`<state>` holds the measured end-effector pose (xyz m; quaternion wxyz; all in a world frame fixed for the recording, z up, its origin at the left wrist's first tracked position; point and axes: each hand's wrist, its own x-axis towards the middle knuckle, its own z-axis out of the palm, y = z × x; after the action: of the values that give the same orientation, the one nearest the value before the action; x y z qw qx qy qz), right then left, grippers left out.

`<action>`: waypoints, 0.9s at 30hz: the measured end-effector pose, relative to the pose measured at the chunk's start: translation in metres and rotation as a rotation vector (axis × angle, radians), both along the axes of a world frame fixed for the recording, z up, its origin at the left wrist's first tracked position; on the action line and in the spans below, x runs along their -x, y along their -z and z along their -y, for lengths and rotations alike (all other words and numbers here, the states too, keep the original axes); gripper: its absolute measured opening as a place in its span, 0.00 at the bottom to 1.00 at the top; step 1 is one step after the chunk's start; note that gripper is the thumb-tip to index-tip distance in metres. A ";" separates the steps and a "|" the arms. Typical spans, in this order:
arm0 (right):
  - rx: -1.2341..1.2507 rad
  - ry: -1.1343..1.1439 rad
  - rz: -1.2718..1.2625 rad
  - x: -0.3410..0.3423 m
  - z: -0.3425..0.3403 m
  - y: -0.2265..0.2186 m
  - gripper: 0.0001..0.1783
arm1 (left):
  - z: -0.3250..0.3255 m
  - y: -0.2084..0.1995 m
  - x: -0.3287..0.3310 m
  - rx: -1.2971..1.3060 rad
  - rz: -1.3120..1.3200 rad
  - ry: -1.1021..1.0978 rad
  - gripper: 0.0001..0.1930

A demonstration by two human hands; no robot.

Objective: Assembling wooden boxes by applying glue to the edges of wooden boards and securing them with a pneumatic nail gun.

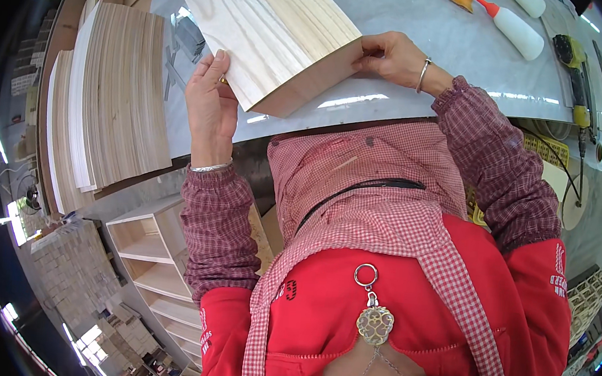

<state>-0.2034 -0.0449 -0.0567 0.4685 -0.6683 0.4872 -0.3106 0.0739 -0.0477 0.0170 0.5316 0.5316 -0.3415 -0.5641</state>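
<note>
A pale wooden box (272,24) with striped grain lies at an angle on the grey-white tabletop, its near side in shadow. My right hand (394,59) grips its right near corner, thumb and fingers bent against the edge. Against the left edge rests my left hand (212,101), fingers curled along the side and thumb pointing up; part of its grip is hidden. Whether the box is hollow does not show.
Tall stacks of thin wooden boards (119,93) stand at the left. A white squeeze bottle (518,34) with a red nozzle and a power drill (575,69) lie at the table's right. Below left is a wooden shelf unit (150,239). Thin grey strips (175,73) lie beside the box.
</note>
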 end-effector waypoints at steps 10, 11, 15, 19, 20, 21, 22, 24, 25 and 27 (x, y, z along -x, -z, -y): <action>0.006 0.005 -0.059 0.001 -0.003 -0.002 0.09 | -0.002 0.005 0.002 0.004 0.038 -0.011 0.15; 0.018 -0.002 -0.080 0.001 -0.003 -0.003 0.10 | -0.003 0.005 0.002 0.008 0.049 -0.020 0.16; 0.187 0.110 0.061 0.004 -0.013 -0.017 0.12 | -0.019 0.013 -0.003 0.102 0.097 -0.011 0.19; 0.374 0.202 0.219 0.005 -0.018 -0.028 0.13 | -0.050 0.029 -0.007 0.291 0.230 0.029 0.21; 0.403 0.171 0.216 0.004 -0.016 -0.031 0.13 | -0.058 0.034 -0.005 0.386 0.328 0.047 0.21; 0.432 0.141 0.214 0.004 -0.015 -0.032 0.13 | -0.064 0.037 -0.003 0.481 0.425 0.065 0.22; 0.461 0.110 0.212 0.003 -0.015 -0.032 0.13 | -0.068 0.039 -0.002 0.575 0.523 0.084 0.22; 0.478 0.118 0.210 0.002 -0.013 -0.029 0.12 | -0.070 0.039 -0.002 0.598 0.599 0.076 0.21; 0.495 0.130 0.206 0.001 -0.013 -0.027 0.11 | -0.070 0.040 -0.001 0.623 0.672 0.071 0.19; 0.530 0.159 0.197 0.000 -0.013 -0.024 0.10 | -0.069 0.040 -0.002 0.671 0.819 0.066 0.17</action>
<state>-0.2039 -0.0317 -0.0331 0.2968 -0.6939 0.3921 -0.5260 0.0755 0.0212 -0.0227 0.4777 0.4979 -0.6994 -0.1866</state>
